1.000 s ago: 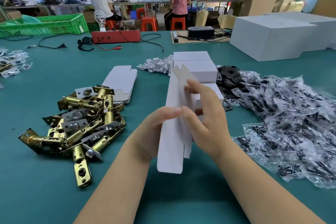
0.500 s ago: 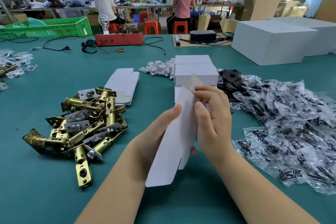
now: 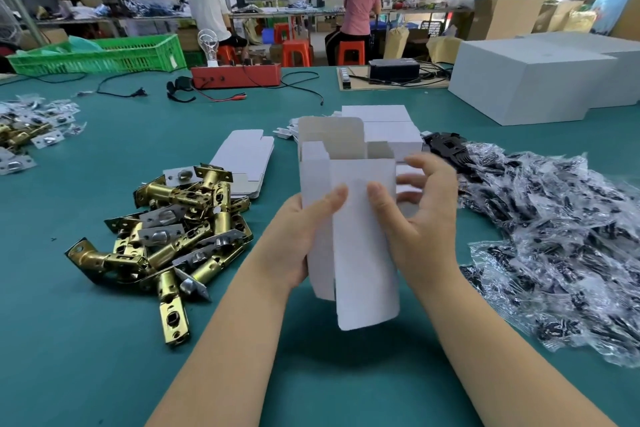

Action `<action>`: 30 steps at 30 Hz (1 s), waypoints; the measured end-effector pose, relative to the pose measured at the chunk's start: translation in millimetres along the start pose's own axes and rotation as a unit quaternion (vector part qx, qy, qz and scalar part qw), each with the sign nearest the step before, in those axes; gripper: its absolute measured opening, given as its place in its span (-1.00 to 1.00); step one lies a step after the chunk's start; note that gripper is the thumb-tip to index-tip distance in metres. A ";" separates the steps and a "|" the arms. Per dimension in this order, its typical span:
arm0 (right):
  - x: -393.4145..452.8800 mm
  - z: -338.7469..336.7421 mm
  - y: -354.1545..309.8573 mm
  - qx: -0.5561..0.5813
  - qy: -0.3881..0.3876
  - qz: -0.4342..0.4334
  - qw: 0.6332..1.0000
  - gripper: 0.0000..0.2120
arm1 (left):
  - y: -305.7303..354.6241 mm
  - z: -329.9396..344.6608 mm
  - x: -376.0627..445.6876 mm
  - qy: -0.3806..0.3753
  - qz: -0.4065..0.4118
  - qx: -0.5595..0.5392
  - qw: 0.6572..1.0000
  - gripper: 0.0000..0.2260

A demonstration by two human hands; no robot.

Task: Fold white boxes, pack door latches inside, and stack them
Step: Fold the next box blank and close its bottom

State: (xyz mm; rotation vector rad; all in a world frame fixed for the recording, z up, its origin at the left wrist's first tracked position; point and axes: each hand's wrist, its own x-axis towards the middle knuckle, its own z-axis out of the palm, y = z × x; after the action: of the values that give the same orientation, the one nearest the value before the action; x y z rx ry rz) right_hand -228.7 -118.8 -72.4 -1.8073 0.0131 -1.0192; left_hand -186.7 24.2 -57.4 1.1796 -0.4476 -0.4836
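White box (image 3: 360,236) now popped open into a tube, no longer flat, between left hand (image 3: 298,239) and right hand (image 3: 420,218) fingers.

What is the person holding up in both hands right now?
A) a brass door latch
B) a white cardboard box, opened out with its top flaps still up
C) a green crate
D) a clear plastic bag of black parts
B: the left hand and right hand hold the white cardboard box upright, flaps open, while the brass door latches lie in a pile on the table.
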 end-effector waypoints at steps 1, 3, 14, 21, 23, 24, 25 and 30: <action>0.8 0.1 1.0 -0.002 -0.039 0.052 0.998 -0.68 | -0.1 0.1 1.3 0.024 0.004 0.005 1.000 -0.90; 2.2 0.0 5.0 -0.064 -0.106 0.118 0.985 -0.63 | -0.9 1.0 3.7 0.048 0.022 0.034 0.998 -0.83; 14.4 -10.8 7.4 -0.055 0.031 0.107 0.992 -0.59 | -15.7 21.6 8.9 0.147 0.179 0.335 0.913 -0.56; 17.7 -15.3 2.8 0.300 -0.095 0.249 0.916 -0.82 | -14.9 16.6 9.7 0.152 0.143 0.226 0.952 -0.40; 21.3 -19.5 2.6 0.355 -0.138 0.234 0.894 -0.64 | -14.0 15.7 9.4 0.136 0.114 0.180 0.968 -0.32; 21.9 -19.7 2.4 0.359 -0.146 0.224 0.894 -0.56 | -14.2 15.5 8.6 0.134 0.121 0.191 0.965 -0.35; 21.1 -19.0 2.1 0.350 -0.147 0.217 0.899 -0.49 | -15.4 15.4 8.1 0.139 0.143 0.206 0.958 -0.44; 9.1 -14.1 3.7 0.190 -0.196 0.119 0.955 -0.41 | -14.2 14.2 6.7 0.139 0.205 0.222 0.943 -0.50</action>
State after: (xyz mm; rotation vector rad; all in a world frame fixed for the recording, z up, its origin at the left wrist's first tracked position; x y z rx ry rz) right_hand -230.3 -135.3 -67.7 -1.5763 -0.1915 -0.4430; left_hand -191.0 5.2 -65.7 1.5134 -0.5556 0.1591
